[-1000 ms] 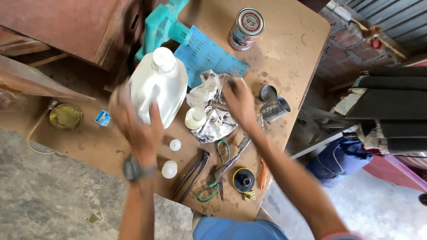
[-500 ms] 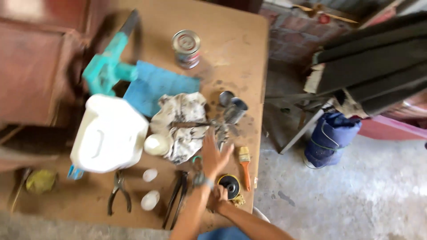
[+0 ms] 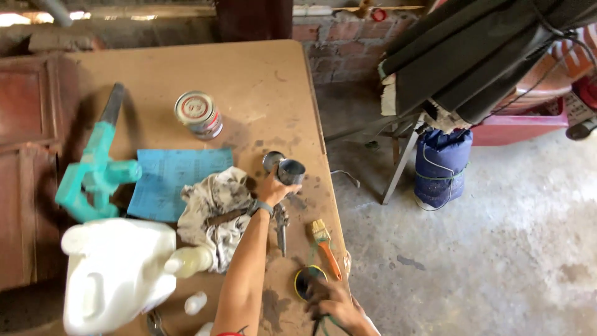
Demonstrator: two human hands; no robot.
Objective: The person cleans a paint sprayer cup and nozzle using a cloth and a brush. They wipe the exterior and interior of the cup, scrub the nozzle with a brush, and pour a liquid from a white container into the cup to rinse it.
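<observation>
My left hand (image 3: pixel 273 188), with a watch on its wrist, reaches across the brown table (image 3: pixel 261 74) and grips a small metal cup (image 3: pixel 292 171). A second metal cup (image 3: pixel 271 160) stands right behind it. My right hand (image 3: pixel 336 305) lies at the table's near edge with its fingers on a round black thing with a yellow rim (image 3: pixel 306 280); its grip is hidden. Between my hands lie a metal spray gun (image 3: pixel 281 227) and a paintbrush with an orange handle (image 3: pixel 326 246).
A stained rag (image 3: pixel 214 208), a blue sheet (image 3: pixel 168 180), a teal power tool (image 3: pixel 93 180), a tin can (image 3: pixel 198 114) and a white jug (image 3: pixel 118 274) lie to the left. On the concrete floor to the right are a blue sack (image 3: pixel 441 165) and a red tub (image 3: pixel 522 127).
My left hand has moved forward from the table's middle and closed on the metal cup. My right hand has come down onto the round black thing. The view has shifted to the right.
</observation>
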